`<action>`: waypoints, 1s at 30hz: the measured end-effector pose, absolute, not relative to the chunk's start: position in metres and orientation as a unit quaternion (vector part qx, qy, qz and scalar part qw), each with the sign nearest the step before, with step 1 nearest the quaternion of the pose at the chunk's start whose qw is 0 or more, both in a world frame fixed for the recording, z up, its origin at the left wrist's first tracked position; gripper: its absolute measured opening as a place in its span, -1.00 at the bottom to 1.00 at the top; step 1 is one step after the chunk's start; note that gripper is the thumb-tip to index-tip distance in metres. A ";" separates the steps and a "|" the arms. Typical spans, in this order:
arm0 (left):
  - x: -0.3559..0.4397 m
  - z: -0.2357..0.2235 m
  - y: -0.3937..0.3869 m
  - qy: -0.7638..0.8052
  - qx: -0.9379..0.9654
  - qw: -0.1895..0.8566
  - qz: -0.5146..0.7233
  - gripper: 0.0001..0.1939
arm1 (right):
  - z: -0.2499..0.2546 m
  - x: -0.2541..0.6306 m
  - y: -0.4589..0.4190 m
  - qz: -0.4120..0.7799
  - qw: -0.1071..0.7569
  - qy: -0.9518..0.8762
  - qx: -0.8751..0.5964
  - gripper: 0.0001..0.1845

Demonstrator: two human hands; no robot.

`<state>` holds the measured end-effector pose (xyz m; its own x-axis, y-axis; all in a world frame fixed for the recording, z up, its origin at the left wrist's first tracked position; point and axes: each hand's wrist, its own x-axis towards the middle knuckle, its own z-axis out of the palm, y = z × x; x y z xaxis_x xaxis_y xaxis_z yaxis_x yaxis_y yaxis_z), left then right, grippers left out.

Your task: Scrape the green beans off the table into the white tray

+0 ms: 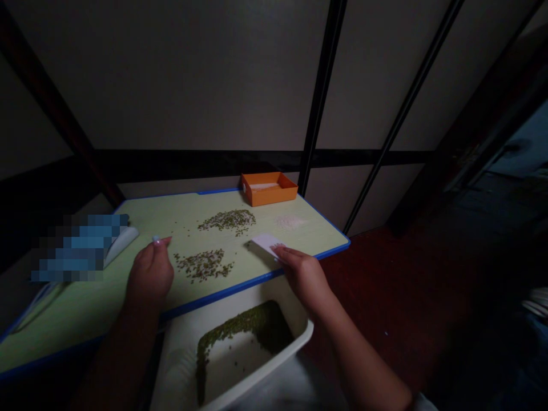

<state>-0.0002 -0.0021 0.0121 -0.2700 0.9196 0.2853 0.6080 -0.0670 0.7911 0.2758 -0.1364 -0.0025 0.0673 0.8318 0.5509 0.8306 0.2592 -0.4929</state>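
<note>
Grain piles [205, 265] lie on the table [154, 214], behind the tub [274, 362], before the box [274, 197].

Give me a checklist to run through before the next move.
1. White card held in right hand: ok, gripped by its near end.
2. Left hand empty: cannot tell, thumb and fingers hide any small thing.
3. Two green piles separate: ok, a gap lies between them.
4. Table free of pale grains: not ok, a patch lies near the orange box.
5. Tub open on top: ok.
</note>
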 end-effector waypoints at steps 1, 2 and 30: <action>0.000 0.012 -0.002 0.659 0.579 0.175 0.447 -0.60 | -0.003 0.282 -0.132 -0.001 0.417 -0.674 -0.610 -0.58; -0.001 0.012 -0.003 0.658 0.580 0.176 0.447 -0.60 | -0.004 0.287 -0.128 -0.003 0.431 -0.667 -0.608 -0.60; -0.001 0.011 -0.005 0.646 0.586 0.176 0.457 -0.60 | 0.001 0.265 -0.144 0.005 0.381 -0.783 -0.492 -0.41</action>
